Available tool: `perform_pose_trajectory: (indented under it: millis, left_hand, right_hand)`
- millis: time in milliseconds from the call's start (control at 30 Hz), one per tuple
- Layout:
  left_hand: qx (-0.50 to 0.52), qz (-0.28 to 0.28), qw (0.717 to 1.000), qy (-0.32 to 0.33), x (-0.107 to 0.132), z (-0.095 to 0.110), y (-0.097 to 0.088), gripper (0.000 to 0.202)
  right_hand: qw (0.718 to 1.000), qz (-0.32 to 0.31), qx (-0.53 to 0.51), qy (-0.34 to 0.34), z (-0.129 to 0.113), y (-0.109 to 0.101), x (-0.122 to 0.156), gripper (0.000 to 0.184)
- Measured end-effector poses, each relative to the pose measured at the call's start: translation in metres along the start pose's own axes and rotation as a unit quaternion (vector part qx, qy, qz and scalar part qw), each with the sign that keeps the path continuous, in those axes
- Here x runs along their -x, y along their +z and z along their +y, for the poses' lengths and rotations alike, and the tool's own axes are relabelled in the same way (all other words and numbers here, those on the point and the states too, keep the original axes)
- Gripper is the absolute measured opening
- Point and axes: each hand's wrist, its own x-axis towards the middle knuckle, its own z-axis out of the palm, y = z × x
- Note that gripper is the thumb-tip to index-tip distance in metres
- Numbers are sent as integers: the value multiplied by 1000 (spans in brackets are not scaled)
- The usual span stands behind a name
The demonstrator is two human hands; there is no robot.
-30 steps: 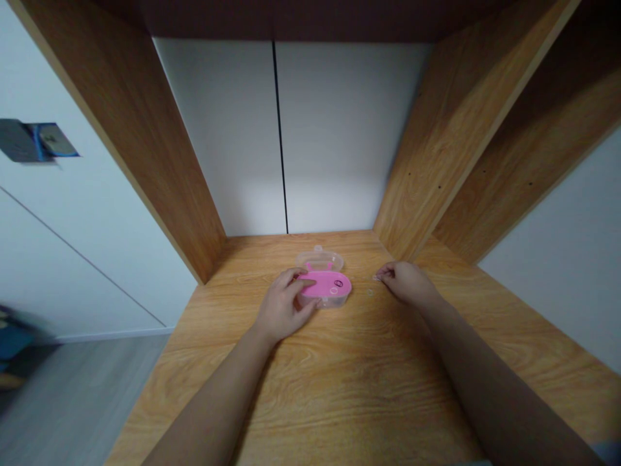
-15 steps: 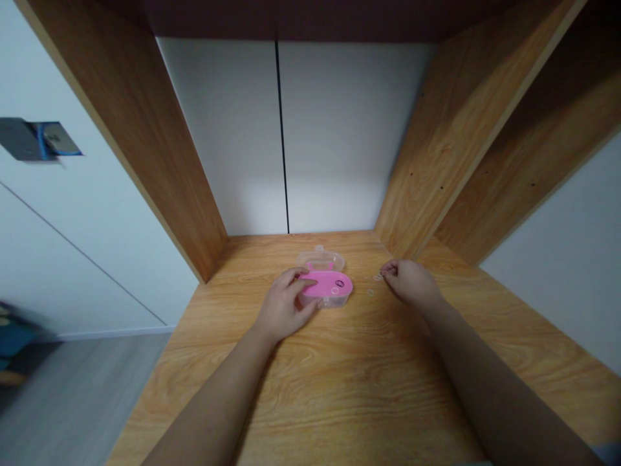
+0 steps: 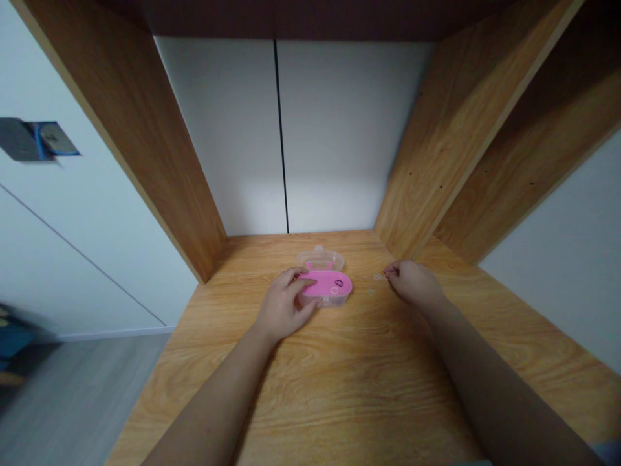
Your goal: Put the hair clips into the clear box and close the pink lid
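While the wooden table carries a clear plastic case with a pink top near its back edge, the left hand rests across it, fingers apart. The right hand, fingers together, has eased back from small clear rings.

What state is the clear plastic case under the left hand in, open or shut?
Looks open: the clear plastic case has its lid lying back flat beyond the pink base, with the left hand on top.

Left hand on case; right hand near rings.
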Motion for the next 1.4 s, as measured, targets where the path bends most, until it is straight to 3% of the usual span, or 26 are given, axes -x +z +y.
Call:
perform_pose_trajectory:
  millis: [300,500,767,1033,1400]
  left_hand:
    - [1,-2,1000,-1,0,-1,0,33]
    - [2,-4,1000,-1,0,-1,0,33]
    - [-4,-7,1000,-1,0,-1,-1,33]
    - [-1,-1,1000,1,0,0,0,32]
    - [4,3,1000,1,0,0,0,33]
  right_hand:
    - [997,3,-34,-67,0,4,-5,17]
    - [996,29,-28,-84,-3,3,-6,23]
    - [968,-37,-76,-238,-18,6,0,14]
    - [976,-83,-57,-191,-20,0,6,11]
    - [980,-77,-58,-174,-22,-2,6,9]
